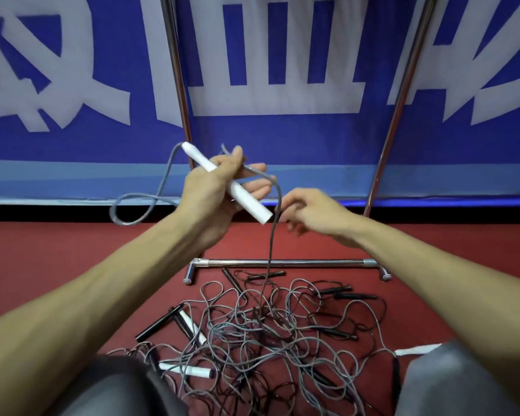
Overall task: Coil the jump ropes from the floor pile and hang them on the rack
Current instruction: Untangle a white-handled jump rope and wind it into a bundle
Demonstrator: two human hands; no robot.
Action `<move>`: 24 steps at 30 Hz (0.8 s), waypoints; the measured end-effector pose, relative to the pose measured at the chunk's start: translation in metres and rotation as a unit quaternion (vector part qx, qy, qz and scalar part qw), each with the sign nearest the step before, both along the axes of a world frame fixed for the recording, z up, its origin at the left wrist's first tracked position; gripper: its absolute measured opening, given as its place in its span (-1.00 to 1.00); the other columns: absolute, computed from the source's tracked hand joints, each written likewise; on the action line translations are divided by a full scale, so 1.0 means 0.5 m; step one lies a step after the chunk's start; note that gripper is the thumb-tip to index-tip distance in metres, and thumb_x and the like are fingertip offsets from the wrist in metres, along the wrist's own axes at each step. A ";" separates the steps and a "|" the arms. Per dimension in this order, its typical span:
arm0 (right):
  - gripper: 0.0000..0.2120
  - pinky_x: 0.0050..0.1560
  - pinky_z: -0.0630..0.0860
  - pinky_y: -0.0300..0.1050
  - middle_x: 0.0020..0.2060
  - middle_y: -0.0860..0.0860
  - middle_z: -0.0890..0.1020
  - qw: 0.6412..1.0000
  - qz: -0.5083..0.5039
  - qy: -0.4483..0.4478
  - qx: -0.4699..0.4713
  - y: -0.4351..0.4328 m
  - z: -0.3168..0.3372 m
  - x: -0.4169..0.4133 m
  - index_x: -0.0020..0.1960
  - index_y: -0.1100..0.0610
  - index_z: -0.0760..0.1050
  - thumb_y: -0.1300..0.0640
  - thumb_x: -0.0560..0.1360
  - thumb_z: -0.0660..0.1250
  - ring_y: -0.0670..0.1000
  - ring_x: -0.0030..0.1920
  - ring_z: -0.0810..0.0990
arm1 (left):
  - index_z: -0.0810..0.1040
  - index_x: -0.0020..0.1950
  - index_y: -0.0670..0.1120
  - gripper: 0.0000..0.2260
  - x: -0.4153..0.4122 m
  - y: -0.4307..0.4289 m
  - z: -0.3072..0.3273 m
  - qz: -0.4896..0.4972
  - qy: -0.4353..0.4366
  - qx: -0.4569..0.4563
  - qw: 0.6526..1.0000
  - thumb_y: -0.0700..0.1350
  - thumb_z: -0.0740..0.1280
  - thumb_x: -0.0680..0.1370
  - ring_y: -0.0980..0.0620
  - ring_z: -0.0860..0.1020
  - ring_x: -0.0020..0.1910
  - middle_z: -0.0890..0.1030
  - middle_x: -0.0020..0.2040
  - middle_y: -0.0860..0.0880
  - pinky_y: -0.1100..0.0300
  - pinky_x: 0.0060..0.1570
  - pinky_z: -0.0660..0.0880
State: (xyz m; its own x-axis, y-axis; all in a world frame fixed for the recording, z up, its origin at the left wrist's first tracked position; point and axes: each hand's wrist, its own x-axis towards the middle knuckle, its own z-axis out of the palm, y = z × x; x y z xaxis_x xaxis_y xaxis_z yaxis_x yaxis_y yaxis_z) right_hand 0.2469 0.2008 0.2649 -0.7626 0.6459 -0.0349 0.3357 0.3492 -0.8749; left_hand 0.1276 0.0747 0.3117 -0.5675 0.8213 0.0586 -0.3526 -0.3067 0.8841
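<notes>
L hand (210, 193) grips the white handle (248, 204) of a jump rope, fingers & thumb curled round its middle. Handle = smooth matte plastic cylinder w/ rounded tip, tilted from upper left to lower right. Grey cord (270, 253) is thin, round, rubbery-looking. It leaves the upper tip & swings out left in a slack loop. Another run crosses the L fingers, bends down past the handle's lower end & drops straight to the floor pile (267, 328). R hand (311, 214) pinches that cord just beside the handle's lower end, other fingers loosely curled. Rope is held up in the air in front of the rack (282, 261), above the pile. Pile = tangle of grey & black cords on the red floor (57, 250), w/ slim black handles & a few white ones mixed in. Rack: shiny chrome tubes, 2 slanted uprights, ribbed base bar w/ rounded end caps. Behind it: blue banner (282, 136) w/ big white characters.
</notes>
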 end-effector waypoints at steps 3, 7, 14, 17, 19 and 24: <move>-0.77 -0.13 0.51 -0.22 -0.03 0.09 0.61 0.979 0.171 -0.102 -0.042 -0.015 -0.013 0.007 0.15 0.25 0.52 0.41 0.53 0.26 -0.03 -0.08 0.54 | 0.45 -0.12 -0.16 -0.83 -0.016 -0.008 0.001 0.009 -0.043 0.026 0.999 -0.11 0.26 0.62 -0.11 0.69 -0.22 0.71 -0.18 -0.13 0.15 -0.23 0.62; -0.84 -0.10 0.51 -0.16 -0.14 0.16 0.65 0.964 0.230 -0.130 0.020 -0.025 -0.016 0.008 -0.02 0.31 0.57 0.19 0.56 0.33 0.00 -0.17 0.57 | 0.46 -0.09 -0.16 -0.83 -0.031 -0.012 -0.018 0.026 -0.059 0.020 0.998 -0.07 0.26 0.62 -0.07 0.70 -0.20 0.70 -0.18 -0.14 0.18 -0.23 0.62; -0.84 -0.21 0.64 -0.09 -0.28 0.08 0.63 0.986 0.091 0.083 -0.111 -0.020 0.030 0.011 -0.12 0.17 0.46 0.22 0.62 0.20 0.07 -0.28 0.68 | 0.47 0.07 -0.14 -0.71 -0.028 -0.003 -0.075 -0.031 0.106 -0.130 0.985 0.08 0.16 0.64 -0.09 0.69 -0.12 0.70 -0.05 -0.17 0.06 -0.21 0.63; -0.81 -0.36 0.61 -0.17 -0.36 0.02 0.62 0.977 0.022 0.162 -0.135 -0.008 0.053 0.013 -0.15 0.18 0.46 0.24 0.62 0.19 0.04 -0.38 0.66 | 0.56 0.05 -0.14 -0.87 -0.030 -0.003 -0.116 -0.119 0.365 -0.235 0.893 -0.11 0.28 0.62 -0.03 0.65 -0.06 0.67 -0.03 -0.08 0.09 -0.20 0.60; -0.79 -0.36 0.60 -0.16 -0.41 -0.01 0.62 0.968 -0.026 0.205 -0.142 0.002 0.064 0.020 -0.17 0.20 0.49 0.24 0.62 0.19 0.02 -0.46 0.62 | 0.53 0.21 -0.17 -0.81 -0.032 -0.003 -0.145 -0.227 0.500 -0.292 0.783 -0.17 0.29 0.62 -0.02 0.58 -0.14 0.62 0.00 -0.10 0.17 -0.22 0.55; -0.80 -0.26 0.62 -0.09 -0.39 0.02 0.62 0.944 -0.117 0.259 -0.170 0.027 0.070 0.039 -0.16 0.22 0.52 0.22 0.61 0.23 0.00 -0.53 0.56 | 0.51 0.09 -0.11 -0.93 -0.005 -0.001 -0.162 -0.312 0.551 -0.283 0.721 -0.17 0.28 0.62 0.13 0.44 -0.31 0.49 -0.22 0.01 0.20 -0.17 0.50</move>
